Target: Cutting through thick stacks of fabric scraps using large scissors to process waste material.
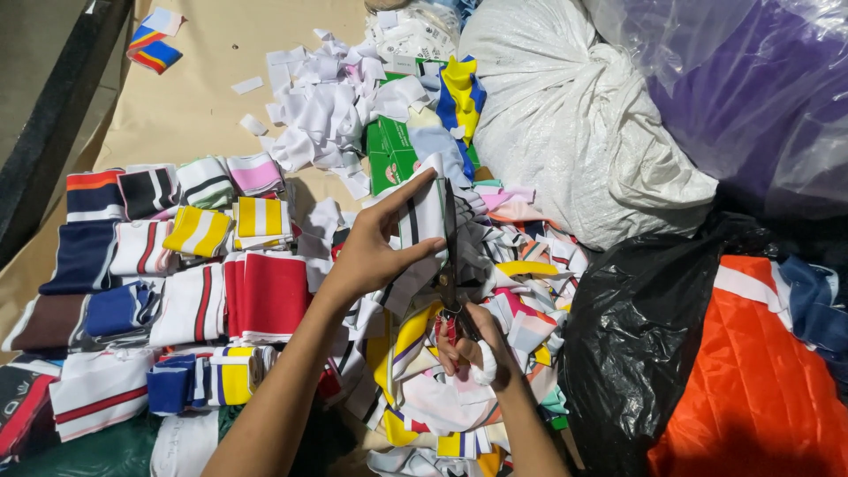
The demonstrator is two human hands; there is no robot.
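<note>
Two hands on the job: my left hand [375, 252] pinches a white strip with dark stripes [422, 225], thumb on the near face and fingers closed behind it, holding it upright over the scrap pile [512, 309]. My right hand [468, 353] is wrapped tight through the red handles of the scissors [450, 265], and the blades run straight up along the strip's right edge; how far they gape I cannot tell from here.

To cut this well, I'd say keep the strip taut between thumb and fingers so the cloth doesn't fold into the blades. My left thumb sits near the steel, so it should stay on the far side of the cut line. Follow the stripe as a guide, I reckon, and use long closes rather than nibbles.

Left of me on the bench [194, 97], folded striped bands [190, 265] lie in neat rows, red, yellow, navy. White offcuts [327, 106] are heaped further back beside a green box [389, 155]. A white sack [565, 115] and a black bag [636, 344] crowd my right, with orange quilted cloth [751, 380] beyond.
</note>
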